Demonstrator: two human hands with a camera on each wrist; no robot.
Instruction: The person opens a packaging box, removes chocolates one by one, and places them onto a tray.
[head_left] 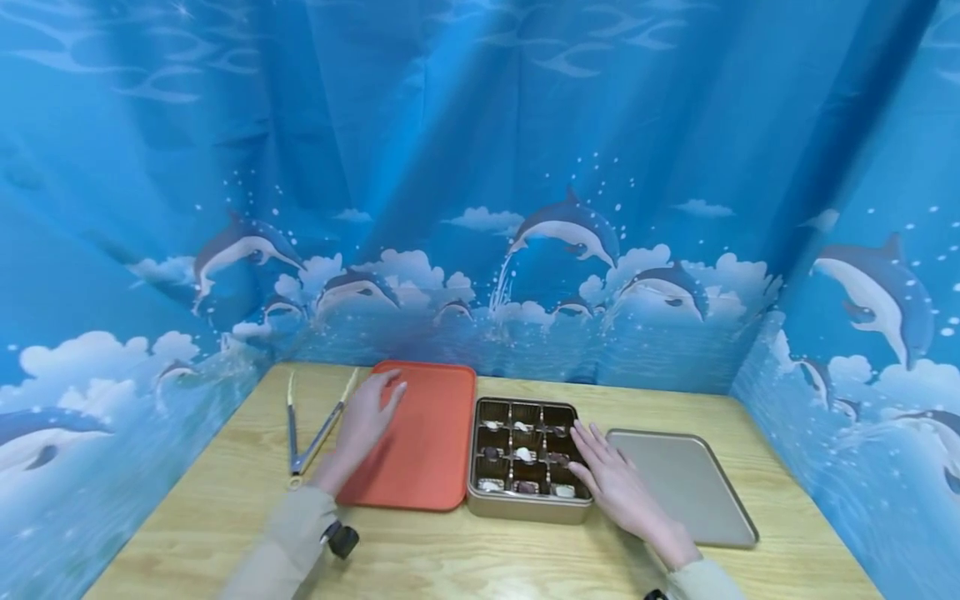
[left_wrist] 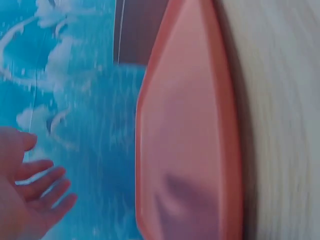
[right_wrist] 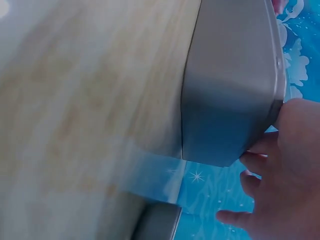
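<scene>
A metal tin [head_left: 528,506] stands in the middle of the table, divided into several compartments holding small white and dark pieces that look like chocolates [head_left: 525,454]. At its right side is my right hand [head_left: 617,483], fingers extended along the rim. The right wrist view has this hand [right_wrist: 285,180] against the tin's edge [right_wrist: 235,95], not curled round it. My left hand [head_left: 367,421] hovers over the left part of a red tray [head_left: 431,433], holding nothing. Its fingers are loosely spread in the left wrist view, where the tray [left_wrist: 185,130] fills the centre.
Spread tongs [head_left: 299,465] lie left of the tray on the wooden table [head_left: 202,508]. Right of the tin lies a flat metal lid [head_left: 686,483], partly behind my right hand. A blue dolphin-print curtain [head_left: 450,167] encloses the table's back and sides.
</scene>
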